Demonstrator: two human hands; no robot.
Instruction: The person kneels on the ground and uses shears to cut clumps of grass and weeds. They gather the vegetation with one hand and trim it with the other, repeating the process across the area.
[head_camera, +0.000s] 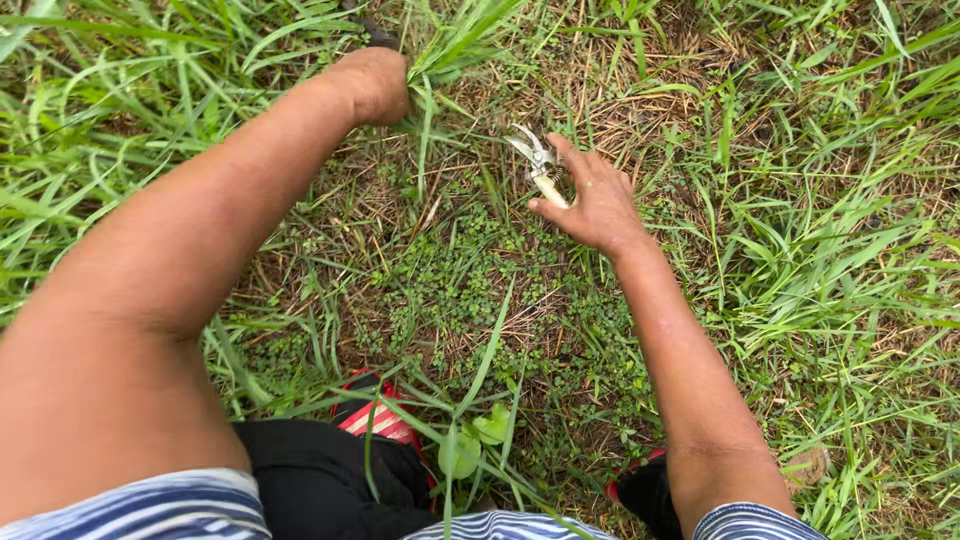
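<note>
Green blades fill most of my view, and the left hand (372, 85) is closed in a fist around the base of a grass tuft (450, 45) near the top of the frame, the blades fanning up and to the right from the fist. I judge this tuft to be light, limp and easily torn: the leaves look thin and flexible, so a hold high on the blades would likely slip or strip them, while a hold low, close to the ground where the stems bunch together, looks firmest. That is where the fist sits now. The right hand (597, 205) lies a little to the right and lower, over a patch of dry straw (620, 110), with its fingers wrapped about the pale handle of a pair of small shears (535, 160); the metal blades stand parted and point up-left toward the tuft, near it but not touching it. The shears look stiff, hard and light, and I would keep the grip on the handle, well clear of the edges. Between the forearms spreads a mat of low clover-like weeds (470, 290), and at the bottom I see a red sandal (375, 415) and striped sleeves (150, 505).
</note>
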